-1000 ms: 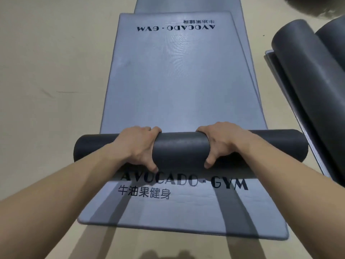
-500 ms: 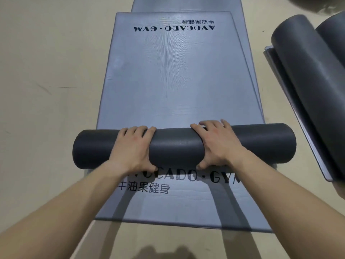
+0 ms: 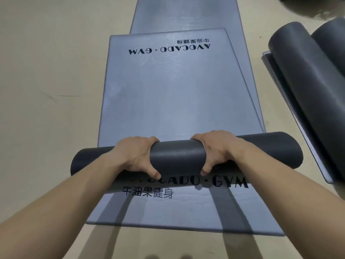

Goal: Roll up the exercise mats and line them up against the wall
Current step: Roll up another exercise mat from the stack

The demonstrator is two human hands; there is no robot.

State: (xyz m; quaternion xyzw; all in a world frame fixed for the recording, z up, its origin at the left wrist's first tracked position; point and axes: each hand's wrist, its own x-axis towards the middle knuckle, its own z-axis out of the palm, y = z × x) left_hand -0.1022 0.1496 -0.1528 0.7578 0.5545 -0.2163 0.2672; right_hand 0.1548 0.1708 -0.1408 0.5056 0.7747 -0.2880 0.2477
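A grey exercise mat printed "AVOCADO·GYM" lies flat on the floor ahead of me. Its near part is wound into a dark roll that lies crosswise, on top of another flat grey mat with the same print. My left hand grips the roll left of its middle, fingers over the far side and thumb underneath. My right hand grips it right of the middle in the same way. The right end of the roll sits slightly farther from me than the left end.
Two rolled dark mats lie at the right on a flat mat. A further flat grey mat stretches away beyond the one being rolled. Beige floor spreads to the left. A dark shape sits at the top right corner.
My hands have shifted from lying flat on top of the roll to curling around it, fingers over the far side. The view has tilted up, showing more mat ahead.
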